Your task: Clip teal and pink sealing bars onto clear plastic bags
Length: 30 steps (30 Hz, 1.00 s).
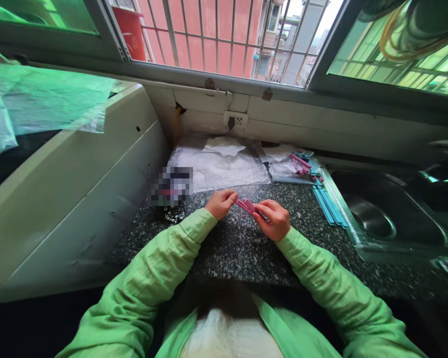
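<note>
Fingers of right hand (273,219) pinched shut on pink clip (247,205), thumb on top, other fingertips curled under. Left hand (220,203) narrow too, thumb and forefinger closed on clip's other end. Clip held between both hands, tilted, just above dark speckled counter (227,248), about mid-counter, close to body. Green sleeves (171,258) on both arms.

Behind hands: clear plastic bags (218,169) flat on counter against wall. To right of those, smaller clear bag (287,169) with more pink clips (300,163) and blue ones inside. Long blue clips (326,204) loose on counter beside sink (381,219), well apart from right hand. Steel sink at right edge, clear plastic along its rim. Blurred patch left of left hand, contents cannot tell. White appliance (70,189) at far left, plastic sheet on top. Wall socket (235,120) under barred window (216,35).
</note>
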Tool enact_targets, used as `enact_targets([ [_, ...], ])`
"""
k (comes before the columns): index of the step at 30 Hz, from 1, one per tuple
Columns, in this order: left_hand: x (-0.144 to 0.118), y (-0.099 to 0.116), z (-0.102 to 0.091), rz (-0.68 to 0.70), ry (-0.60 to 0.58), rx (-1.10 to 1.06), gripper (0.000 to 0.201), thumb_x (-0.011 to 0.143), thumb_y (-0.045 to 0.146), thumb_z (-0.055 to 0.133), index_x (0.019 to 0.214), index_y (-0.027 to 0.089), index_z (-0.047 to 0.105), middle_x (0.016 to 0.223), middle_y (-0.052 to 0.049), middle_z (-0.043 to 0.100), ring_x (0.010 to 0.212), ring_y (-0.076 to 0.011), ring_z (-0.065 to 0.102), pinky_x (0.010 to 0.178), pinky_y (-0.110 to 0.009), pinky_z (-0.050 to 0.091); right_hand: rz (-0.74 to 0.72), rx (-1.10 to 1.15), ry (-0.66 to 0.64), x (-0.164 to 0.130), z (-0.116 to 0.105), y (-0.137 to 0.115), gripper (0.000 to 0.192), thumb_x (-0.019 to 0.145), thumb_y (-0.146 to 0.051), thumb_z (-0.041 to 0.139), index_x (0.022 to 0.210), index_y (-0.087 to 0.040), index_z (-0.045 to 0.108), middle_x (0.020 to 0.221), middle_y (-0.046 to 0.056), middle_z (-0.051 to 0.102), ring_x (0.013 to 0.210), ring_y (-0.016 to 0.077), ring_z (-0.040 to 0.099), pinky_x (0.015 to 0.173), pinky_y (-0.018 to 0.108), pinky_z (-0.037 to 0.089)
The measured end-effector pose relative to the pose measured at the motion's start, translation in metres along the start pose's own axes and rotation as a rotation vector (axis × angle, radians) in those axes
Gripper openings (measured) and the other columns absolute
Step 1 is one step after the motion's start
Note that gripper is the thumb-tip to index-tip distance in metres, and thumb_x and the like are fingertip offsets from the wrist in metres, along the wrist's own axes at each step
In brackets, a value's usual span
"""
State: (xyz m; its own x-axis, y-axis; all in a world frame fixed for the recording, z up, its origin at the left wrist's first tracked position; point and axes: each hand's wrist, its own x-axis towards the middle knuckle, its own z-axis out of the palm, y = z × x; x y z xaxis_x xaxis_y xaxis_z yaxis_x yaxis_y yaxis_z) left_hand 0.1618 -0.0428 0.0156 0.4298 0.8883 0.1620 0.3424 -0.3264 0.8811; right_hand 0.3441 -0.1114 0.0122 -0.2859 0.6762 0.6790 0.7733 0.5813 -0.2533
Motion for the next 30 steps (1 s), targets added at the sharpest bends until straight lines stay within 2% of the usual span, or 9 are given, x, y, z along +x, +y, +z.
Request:
enact_targets([
  [30,-0.0012,-0.0016,0.0004,0.017,-0.017,-0.004,0.032,0.076,0.04,0.036,0.052,0.019,0.033,0.048,0.005,0.029,0.049,-0.0082,0.027,0.047,-0.023,0.023,-0.015,-0.046,-0.102,-0.0014,0.0051,0.0006,0.019,0.081,-0.029,0.051,0.09,-0.018,0.063,0.079,0.004,0.06,0.071,0.0135,0.055,0.066,0.025,0.045],
])
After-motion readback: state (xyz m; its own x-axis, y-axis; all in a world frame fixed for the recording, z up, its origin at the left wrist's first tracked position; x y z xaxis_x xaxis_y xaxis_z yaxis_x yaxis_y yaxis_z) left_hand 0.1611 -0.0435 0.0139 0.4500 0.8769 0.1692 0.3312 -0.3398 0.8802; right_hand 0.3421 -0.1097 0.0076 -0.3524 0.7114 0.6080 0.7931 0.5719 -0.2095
